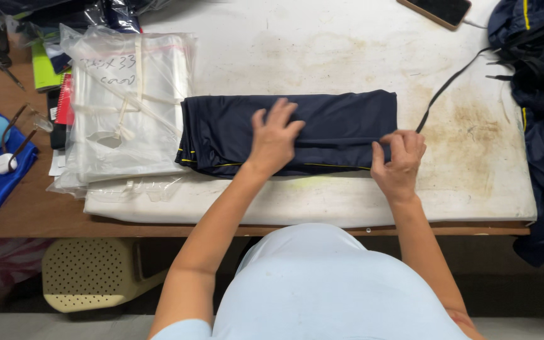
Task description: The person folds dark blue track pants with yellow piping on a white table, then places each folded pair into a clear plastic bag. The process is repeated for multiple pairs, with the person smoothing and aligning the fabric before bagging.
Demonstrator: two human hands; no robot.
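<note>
Your pale blue top fills the bottom of the view, forearms reaching up from it. Left hand [274, 140] lies flat, fingers spread, pressing the middle of the folded navy garment [335, 123]; nothing is clamped. Right hand [399, 162] pinches the near right corner of that same fold, thumb and fingers closed on the cloth edge. Garment sits across the white padded work surface [473, 189], a long rectangle, smooth and slightly slick-looking knit with thin yellow piping along the near edge. Judgement: keep the flat palm anchoring while the pinching hand draws the corner square; slippery fabric likely creeps if pressure lifts. Left of the pressing hand, touching the garment's end, a stack of clear plastic bags [127, 107], crinkled and glossy. Beyond the pinching hand, a black cord [451, 85] trails toward a heap of dark garments [543, 94]; a phone [439, 11] lies farther off.
</note>
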